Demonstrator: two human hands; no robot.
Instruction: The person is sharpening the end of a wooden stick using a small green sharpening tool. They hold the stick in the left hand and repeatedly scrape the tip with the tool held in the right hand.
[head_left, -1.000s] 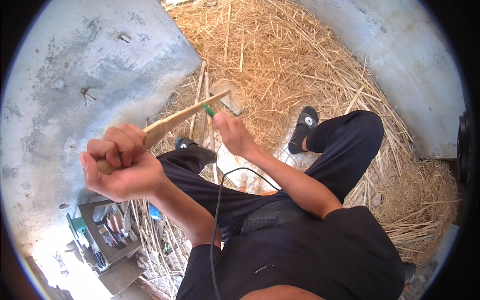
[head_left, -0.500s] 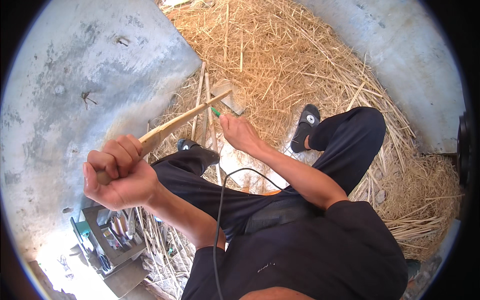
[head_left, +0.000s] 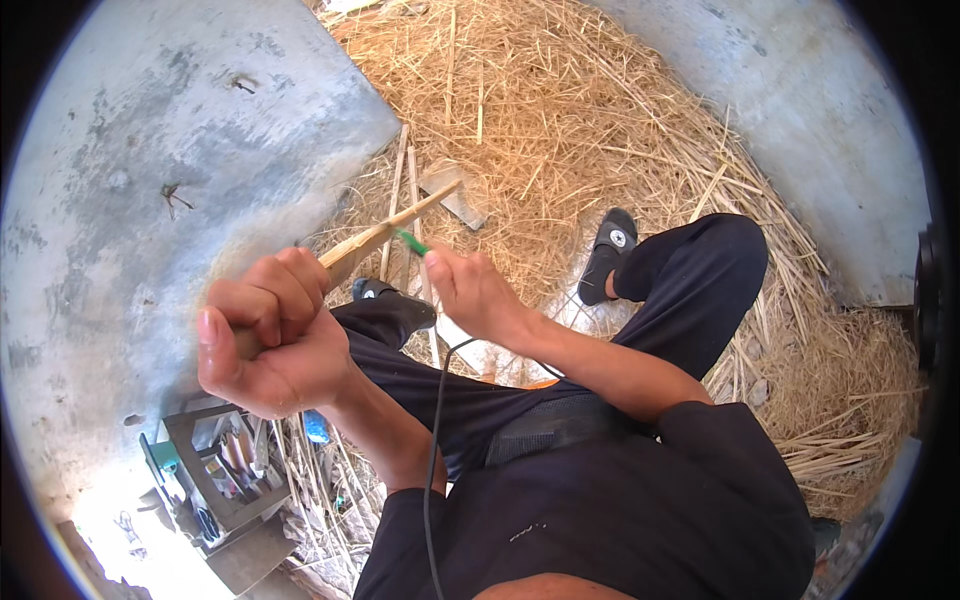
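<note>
My left hand (head_left: 280, 335), raised at the left, is wrapped round the thick end of a pale wooden stick (head_left: 358, 248). The stick slants up and away to the right and narrows to a thin tip. My right hand (head_left: 482, 296) is closed on a slim green-handled tool (head_left: 413, 243). The tool's front end lies against or very near the underside of the stick, about midway along. Its working end is too small to make out.
Loose straw (head_left: 560, 110) covers the floor ahead. A flat grey slab (head_left: 452, 198) lies beyond my hands. Pale walls (head_left: 210, 130) stand left and right. A small box of odds and ends (head_left: 240, 500) is at lower left. A black cable (head_left: 440, 430) hangs across my lap.
My left hand has moved to the right, and the stick shows shorter. My right hand and the green-handled tool have shifted left and a little nearer, along the stick toward my left hand.
</note>
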